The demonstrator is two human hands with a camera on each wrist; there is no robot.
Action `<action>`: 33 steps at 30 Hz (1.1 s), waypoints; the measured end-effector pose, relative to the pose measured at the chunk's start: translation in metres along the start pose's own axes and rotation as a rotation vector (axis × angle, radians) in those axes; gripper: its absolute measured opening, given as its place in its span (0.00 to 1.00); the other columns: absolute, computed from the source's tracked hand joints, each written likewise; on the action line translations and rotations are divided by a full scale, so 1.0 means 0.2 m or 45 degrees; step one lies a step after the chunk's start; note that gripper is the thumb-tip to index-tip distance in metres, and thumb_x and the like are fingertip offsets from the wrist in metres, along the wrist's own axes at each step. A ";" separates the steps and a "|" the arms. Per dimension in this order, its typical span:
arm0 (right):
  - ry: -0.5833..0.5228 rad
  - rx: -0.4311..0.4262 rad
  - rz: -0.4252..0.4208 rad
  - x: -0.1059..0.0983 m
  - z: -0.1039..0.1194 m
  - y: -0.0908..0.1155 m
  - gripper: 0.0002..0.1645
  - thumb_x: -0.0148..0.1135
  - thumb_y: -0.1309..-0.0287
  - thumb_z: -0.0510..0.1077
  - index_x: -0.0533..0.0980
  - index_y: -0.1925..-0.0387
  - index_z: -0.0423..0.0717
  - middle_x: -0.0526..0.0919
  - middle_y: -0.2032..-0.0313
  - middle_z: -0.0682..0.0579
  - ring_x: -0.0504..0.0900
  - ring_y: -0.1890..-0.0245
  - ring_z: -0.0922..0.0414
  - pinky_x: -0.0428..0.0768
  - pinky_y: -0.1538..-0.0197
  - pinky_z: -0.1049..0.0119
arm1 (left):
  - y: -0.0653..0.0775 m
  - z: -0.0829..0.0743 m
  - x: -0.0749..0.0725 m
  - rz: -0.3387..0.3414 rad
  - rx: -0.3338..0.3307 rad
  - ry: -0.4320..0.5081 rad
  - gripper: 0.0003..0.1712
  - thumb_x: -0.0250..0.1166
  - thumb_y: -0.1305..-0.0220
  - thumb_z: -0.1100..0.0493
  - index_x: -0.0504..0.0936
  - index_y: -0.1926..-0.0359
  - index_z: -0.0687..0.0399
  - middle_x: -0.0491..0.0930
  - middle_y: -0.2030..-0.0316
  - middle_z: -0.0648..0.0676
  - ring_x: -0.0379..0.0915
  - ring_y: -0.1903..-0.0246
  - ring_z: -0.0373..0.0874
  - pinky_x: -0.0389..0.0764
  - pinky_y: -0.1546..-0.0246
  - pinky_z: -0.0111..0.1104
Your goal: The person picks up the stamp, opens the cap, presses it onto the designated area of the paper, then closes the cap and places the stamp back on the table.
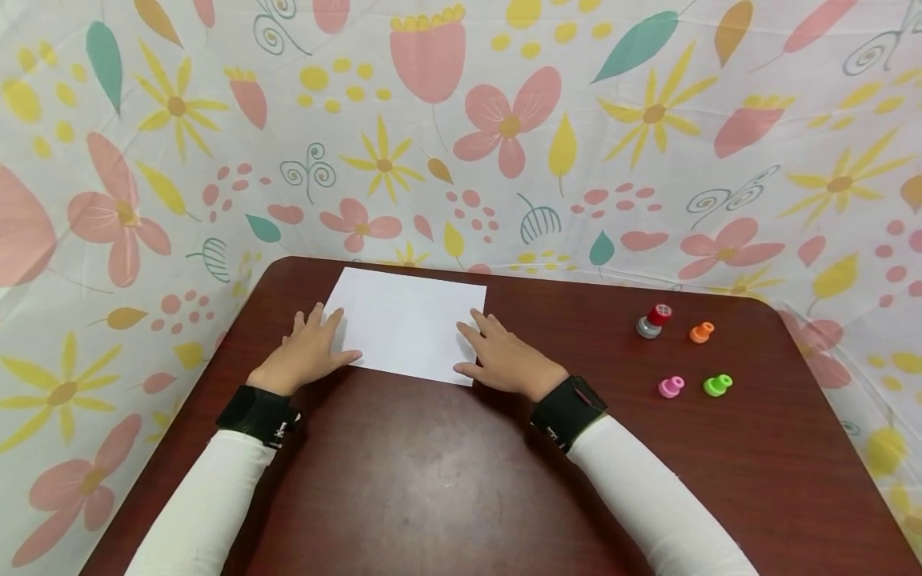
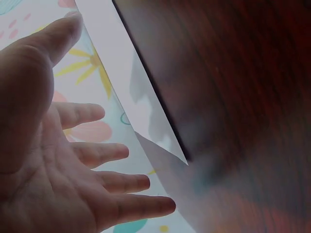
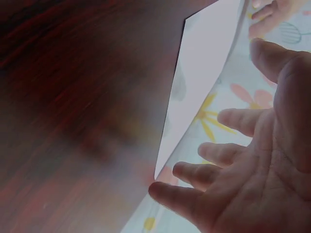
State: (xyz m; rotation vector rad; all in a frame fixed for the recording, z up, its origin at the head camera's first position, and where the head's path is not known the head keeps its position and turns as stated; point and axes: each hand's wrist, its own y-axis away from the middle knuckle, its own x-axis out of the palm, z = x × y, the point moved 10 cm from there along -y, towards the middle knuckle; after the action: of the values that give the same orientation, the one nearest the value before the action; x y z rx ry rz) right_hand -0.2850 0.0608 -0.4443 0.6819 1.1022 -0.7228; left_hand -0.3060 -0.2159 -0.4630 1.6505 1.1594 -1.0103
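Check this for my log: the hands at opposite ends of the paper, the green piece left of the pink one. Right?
No: the head view shows the green piece right of the pink piece. The left hand and right hand are at opposite ends of the paper.

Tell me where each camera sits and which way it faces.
Head: worn on the head, looking forward and down at paper and table; left hand, right hand and sleeves show.
Left wrist: on that wrist, looking toward the paper; left palm shows.
Right wrist: likewise; right palm shows.
All three share paper and table.
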 end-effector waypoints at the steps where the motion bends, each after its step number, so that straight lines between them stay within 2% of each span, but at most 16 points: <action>1: -0.002 0.021 0.024 0.01 0.00 -0.01 0.47 0.56 0.27 0.64 0.55 0.19 0.45 0.49 0.19 0.36 0.50 0.20 0.34 0.62 0.24 0.38 | 0.00 0.00 0.00 0.002 0.000 0.001 0.55 0.64 0.31 0.36 0.52 0.20 0.64 0.42 0.23 0.79 0.37 0.27 0.86 0.58 0.40 0.80; 7: 0.020 0.089 0.107 0.07 0.02 -0.05 0.49 0.59 0.30 0.66 0.55 0.19 0.51 0.47 0.18 0.40 0.49 0.19 0.35 0.65 0.27 0.33 | -0.03 -0.01 0.01 0.009 0.038 0.005 0.53 0.66 0.31 0.39 0.55 0.22 0.68 0.46 0.24 0.82 0.40 0.27 0.86 0.57 0.33 0.75; 11: 0.034 0.065 0.131 0.09 0.04 -0.05 0.51 0.61 0.32 0.67 0.55 0.19 0.49 0.49 0.19 0.39 0.50 0.20 0.34 0.63 0.25 0.35 | -0.03 -0.04 0.01 0.001 0.102 -0.028 0.48 0.69 0.32 0.44 0.62 0.26 0.72 0.50 0.27 0.84 0.44 0.26 0.82 0.52 0.26 0.68; 15: 0.054 0.030 0.135 0.11 0.06 -0.06 0.50 0.62 0.32 0.66 0.57 0.20 0.49 0.51 0.19 0.38 0.52 0.20 0.33 0.63 0.24 0.37 | -0.03 -0.05 0.01 -0.018 0.156 -0.041 0.42 0.71 0.33 0.47 0.68 0.33 0.76 0.55 0.30 0.86 0.48 0.26 0.79 0.50 0.24 0.65; 22: 0.124 -0.048 0.126 0.14 0.10 -0.07 0.45 0.65 0.32 0.62 0.62 0.22 0.48 0.56 0.21 0.35 0.56 0.23 0.30 0.65 0.24 0.40 | -0.03 -0.01 0.05 0.014 0.119 -0.033 0.45 0.71 0.33 0.47 0.65 0.30 0.76 0.55 0.30 0.84 0.52 0.30 0.85 0.65 0.30 0.66; 27: 0.151 -0.104 0.082 0.12 0.12 -0.06 0.41 0.65 0.31 0.57 0.65 0.24 0.45 0.58 0.23 0.32 0.60 0.25 0.29 0.68 0.25 0.44 | -0.03 -0.01 0.05 0.027 0.105 -0.027 0.45 0.70 0.32 0.46 0.64 0.29 0.75 0.54 0.29 0.84 0.51 0.30 0.85 0.65 0.31 0.66; 33: 0.193 -0.164 0.030 0.11 0.12 -0.06 0.39 0.65 0.29 0.55 0.68 0.26 0.40 0.62 0.26 0.29 0.63 0.27 0.29 0.68 0.25 0.44 | -0.03 -0.04 0.05 0.029 0.101 -0.022 0.44 0.70 0.32 0.47 0.65 0.30 0.75 0.56 0.29 0.84 0.52 0.29 0.83 0.66 0.31 0.65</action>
State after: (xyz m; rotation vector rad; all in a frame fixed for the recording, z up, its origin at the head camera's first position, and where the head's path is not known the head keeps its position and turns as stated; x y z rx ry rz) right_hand -0.2744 0.0311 -0.4597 0.6460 1.2663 -0.5819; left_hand -0.3077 -0.2050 -0.4714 1.7096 1.0994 -1.0663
